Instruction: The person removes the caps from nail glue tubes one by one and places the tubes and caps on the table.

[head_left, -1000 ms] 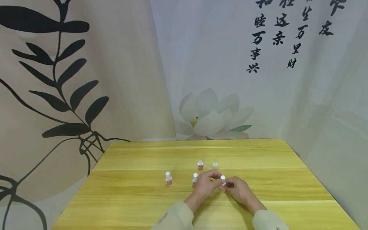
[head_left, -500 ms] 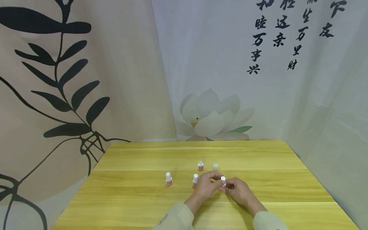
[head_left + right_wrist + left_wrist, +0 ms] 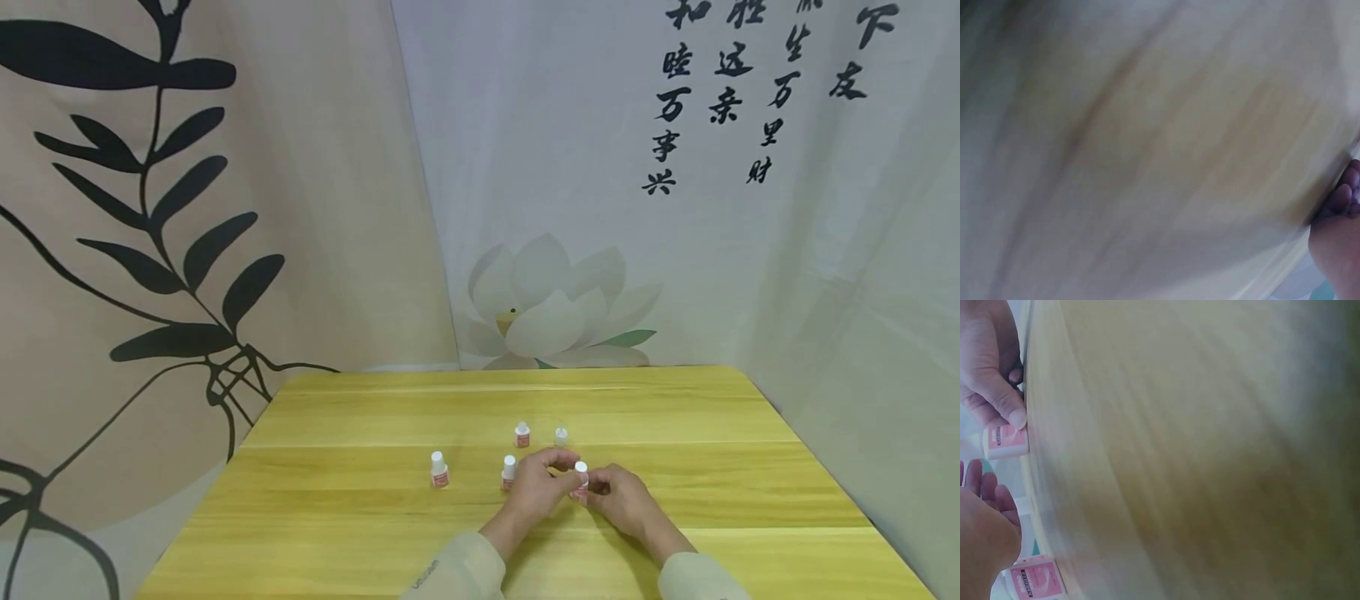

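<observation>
Smooth wood-grain table (image 3: 337, 517); plastic bottles (image 3: 439, 476); cloth curtain (image 3: 337, 167)

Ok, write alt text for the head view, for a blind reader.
A person's left hand and right hand hold a small white-and-pink bottle between them at a wooden table. Three similar bottles and a small white item stand nearby, before a pale backdrop printed with dark leaves, a flower and calligraphy.

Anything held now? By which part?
One small bottle: the right hand pinches it by its lower, labelled body. The left hand is at its upper end; whether that grips can't be told.
</observation>
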`<state>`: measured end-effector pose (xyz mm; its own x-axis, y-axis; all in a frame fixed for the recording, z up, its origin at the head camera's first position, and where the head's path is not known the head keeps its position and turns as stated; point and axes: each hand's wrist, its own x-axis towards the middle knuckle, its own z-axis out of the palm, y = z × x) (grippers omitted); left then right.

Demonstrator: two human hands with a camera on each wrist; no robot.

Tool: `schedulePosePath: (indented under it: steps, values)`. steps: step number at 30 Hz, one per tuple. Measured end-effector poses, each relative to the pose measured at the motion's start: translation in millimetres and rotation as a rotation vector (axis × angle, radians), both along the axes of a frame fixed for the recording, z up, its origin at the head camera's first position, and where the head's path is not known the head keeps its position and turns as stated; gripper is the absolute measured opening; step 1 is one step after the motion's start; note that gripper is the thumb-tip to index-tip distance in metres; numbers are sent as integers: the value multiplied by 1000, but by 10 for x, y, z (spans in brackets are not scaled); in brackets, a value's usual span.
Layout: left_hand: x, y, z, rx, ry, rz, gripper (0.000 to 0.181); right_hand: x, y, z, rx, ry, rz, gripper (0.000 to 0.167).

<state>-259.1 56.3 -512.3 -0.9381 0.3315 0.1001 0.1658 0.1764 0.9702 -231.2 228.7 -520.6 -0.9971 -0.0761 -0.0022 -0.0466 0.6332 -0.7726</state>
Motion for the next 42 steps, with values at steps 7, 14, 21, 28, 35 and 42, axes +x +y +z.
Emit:
schedulePosePath:
  steps: [7,14,21,28,35,42]
  values:
    - [-1,0,-5,-15,-1,10,16,0,-6,5,-5,-9,-2,10]
    - [-7,4,-6,-18,-1,23,14,-4,-6,16,5,1,3,11]
    - [-12,5,-5,-15,-4,23,17,-8,-4,25,6,-8,2,11]
    - [-20,13,-12,-6,16,16,16,-17,-2,26,25,5,9,7]
    - [-14,19,-2,-17,-2,22,14,-13,-1,19,18,3,9,8]
    - [-6,17,3,-6,-10,17,15,-4,6,16,19,-3,15,8]
